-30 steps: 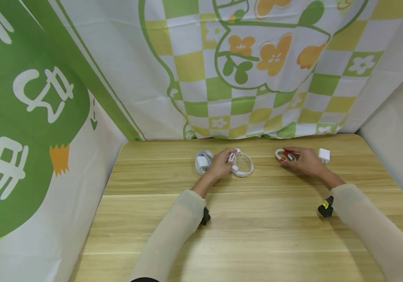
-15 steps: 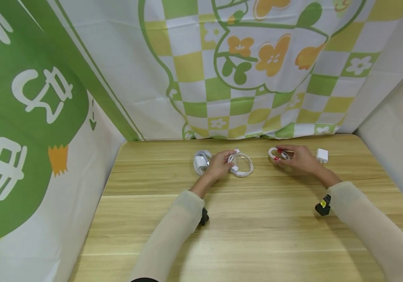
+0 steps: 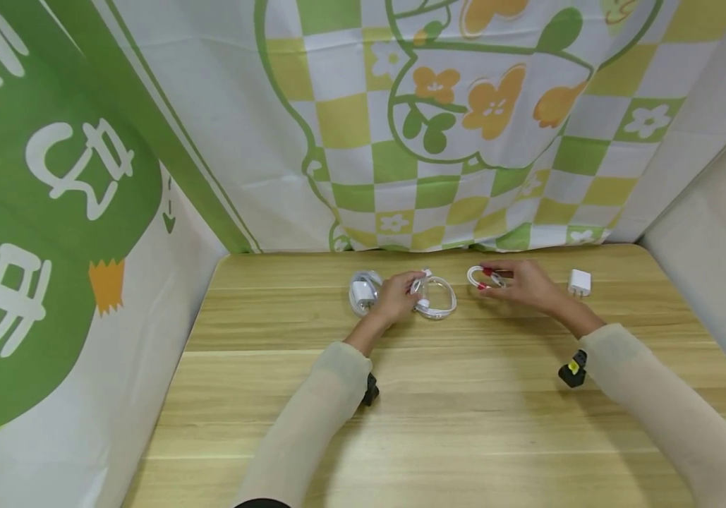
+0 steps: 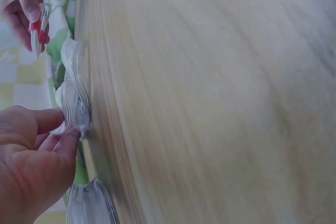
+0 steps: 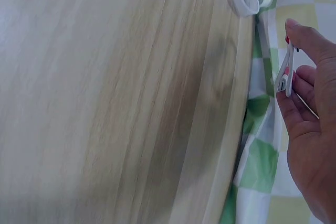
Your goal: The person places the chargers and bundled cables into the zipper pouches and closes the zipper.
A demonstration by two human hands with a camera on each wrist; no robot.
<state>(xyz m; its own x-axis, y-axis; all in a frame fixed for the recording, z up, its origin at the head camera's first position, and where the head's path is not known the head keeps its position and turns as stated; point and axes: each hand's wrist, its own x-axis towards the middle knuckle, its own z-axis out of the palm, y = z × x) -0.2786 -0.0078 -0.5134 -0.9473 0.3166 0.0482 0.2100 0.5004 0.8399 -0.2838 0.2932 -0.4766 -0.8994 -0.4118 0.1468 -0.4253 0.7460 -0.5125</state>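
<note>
In the head view the right hand [image 3: 528, 283] pinches a red-banded white cable coil [image 3: 482, 285] above the far part of the table [image 3: 432, 409], its round end pointing left and its long axis running roughly left to right; the left hand [image 3: 394, 295] pinches the left side of a plain white cable coil [image 3: 437, 313], beside its plug ends. Both coils look light and springy, likely to flex rather than break, and the bands seem the surest place to hold the red-banded one. In the left wrist view, thumb and fingertips come together on the plain coil's edge, with the red-banded coil apparently lifted, its plane near parallel to the tabletop. In the right wrist view, the thumb stands apart from the curled fingers by the coil's breadth, gripping across the red bands; a metal plug end [image 5: 282, 84] shows at the coil's lower end, probably smooth and best left unsqueezed
</note>
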